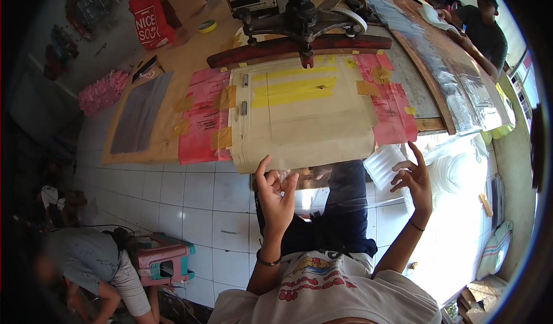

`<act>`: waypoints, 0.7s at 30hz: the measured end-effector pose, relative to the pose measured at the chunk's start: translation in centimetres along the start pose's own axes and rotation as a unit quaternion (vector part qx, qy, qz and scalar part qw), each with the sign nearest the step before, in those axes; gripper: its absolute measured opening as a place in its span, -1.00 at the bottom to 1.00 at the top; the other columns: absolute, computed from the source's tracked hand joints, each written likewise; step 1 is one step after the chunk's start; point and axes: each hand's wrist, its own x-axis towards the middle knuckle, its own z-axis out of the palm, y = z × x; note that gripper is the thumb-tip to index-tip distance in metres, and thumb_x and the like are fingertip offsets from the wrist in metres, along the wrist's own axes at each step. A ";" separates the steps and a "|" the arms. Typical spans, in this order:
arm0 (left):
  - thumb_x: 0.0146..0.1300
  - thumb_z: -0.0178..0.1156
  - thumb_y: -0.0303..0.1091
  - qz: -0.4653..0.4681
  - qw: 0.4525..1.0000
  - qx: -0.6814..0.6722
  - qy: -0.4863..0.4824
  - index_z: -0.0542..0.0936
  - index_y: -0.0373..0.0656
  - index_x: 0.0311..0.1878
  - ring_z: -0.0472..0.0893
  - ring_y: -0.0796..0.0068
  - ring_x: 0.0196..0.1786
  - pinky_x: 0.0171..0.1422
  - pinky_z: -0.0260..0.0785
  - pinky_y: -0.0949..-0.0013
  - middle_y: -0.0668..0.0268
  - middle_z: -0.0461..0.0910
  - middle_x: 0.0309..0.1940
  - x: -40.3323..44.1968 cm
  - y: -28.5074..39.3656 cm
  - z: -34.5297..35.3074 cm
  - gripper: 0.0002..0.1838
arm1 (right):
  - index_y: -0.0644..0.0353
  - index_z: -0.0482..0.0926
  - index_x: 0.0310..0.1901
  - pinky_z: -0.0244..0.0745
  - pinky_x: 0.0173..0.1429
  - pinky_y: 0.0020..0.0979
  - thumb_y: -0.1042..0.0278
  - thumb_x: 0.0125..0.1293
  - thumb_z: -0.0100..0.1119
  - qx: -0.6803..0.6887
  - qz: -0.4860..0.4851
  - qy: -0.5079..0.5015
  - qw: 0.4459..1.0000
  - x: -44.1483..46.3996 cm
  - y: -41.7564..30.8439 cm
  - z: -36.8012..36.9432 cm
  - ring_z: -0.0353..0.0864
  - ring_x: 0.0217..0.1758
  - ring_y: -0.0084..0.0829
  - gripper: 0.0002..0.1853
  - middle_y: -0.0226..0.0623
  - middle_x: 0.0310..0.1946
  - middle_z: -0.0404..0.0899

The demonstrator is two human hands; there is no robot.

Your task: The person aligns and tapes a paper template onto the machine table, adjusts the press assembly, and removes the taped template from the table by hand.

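Between my hands, in front of my lap, stretches a clear plastic sheet (314,195), visible mostly by its reflections. My left hand (276,200) grips its left side, with the index finger raised near the front edge of a beige board (322,134). At the sheet's right side, my right hand (413,183) has its lower fingers curled on it and the index finger pointing up. Exact finger contact is hard to make out through the clear plastic. Yellow strips (294,93) lie on the board, and pink-red sheets (204,116) are taped along its sides.
Above the board hangs a press head with a dark red bar (345,42). A red bag (151,19), a yellow tape roll (207,26) and a grey sheet (141,114) lie on the left. One person (484,30) works at the far right, another (92,266) beside a stool (164,260).
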 end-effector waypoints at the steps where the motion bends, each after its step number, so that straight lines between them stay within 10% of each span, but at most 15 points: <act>1: 0.33 0.25 -0.63 0.010 1.000 0.005 0.004 0.22 -0.21 0.43 0.52 0.61 -0.32 -0.16 0.39 0.60 0.29 0.53 -0.24 0.3 0.6 -0.6 -0.35 | 0.22 0.04 0.55 0.73 -0.40 -0.38 0.38 0.22 0.39 -0.020 0.009 0.022 1.000 0.4 -0.3 0.3 0.70 -0.33 -0.44 -0.07 -0.22 -0.25 0.66; 6: 0.27 0.25 -0.68 0.230 0.959 0.160 -0.030 0.16 -0.18 0.49 0.51 0.64 -0.28 -0.09 0.42 0.56 0.11 0.56 0.06 2.7 0.4 -5.2 -0.24 | 0.30 0.10 0.52 0.71 -0.39 -0.43 0.47 0.29 0.31 0.032 -0.088 -0.054 0.994 1.6 -1.9 3.9 0.71 -0.28 -0.43 -0.18 -0.16 -0.07 0.67; 9: 0.26 0.22 -0.71 0.186 0.976 0.101 -0.051 0.12 -0.15 0.53 0.50 0.63 -0.28 -0.10 0.42 0.57 0.00 0.46 0.26 3.6 2.3 -6.4 -0.19 | 0.28 0.03 0.54 0.69 -0.30 -0.48 0.55 0.33 0.24 0.013 -0.084 -0.070 0.994 3.2 -2.3 6.0 0.72 -0.20 -0.43 -0.19 -0.06 0.07 0.63; 16: 0.15 0.18 -0.74 0.327 0.943 -0.005 -0.062 0.29 -0.15 0.51 0.45 0.71 -0.36 -0.37 0.38 0.64 -0.06 0.19 0.53 6.0 4.7 -13.5 -0.21 | 0.18 0.49 0.22 0.70 -0.17 -0.46 0.81 0.31 0.10 0.105 -0.287 -0.224 0.926 4.2 -3.6 10.2 0.73 -0.10 -0.36 -0.52 0.07 0.23 0.52; 21: 0.34 0.16 -0.50 0.093 0.989 0.113 0.013 0.33 -0.22 0.49 0.31 0.80 -0.54 -0.52 0.20 0.65 0.21 0.37 0.45 10.1 6.1 -15.8 -0.37 | 0.20 0.55 0.24 0.66 -0.13 -0.50 0.69 0.32 0.14 -0.065 -0.200 -0.174 0.962 5.7 -6.2 12.1 0.66 -0.10 -0.54 -0.55 -0.15 0.32 0.47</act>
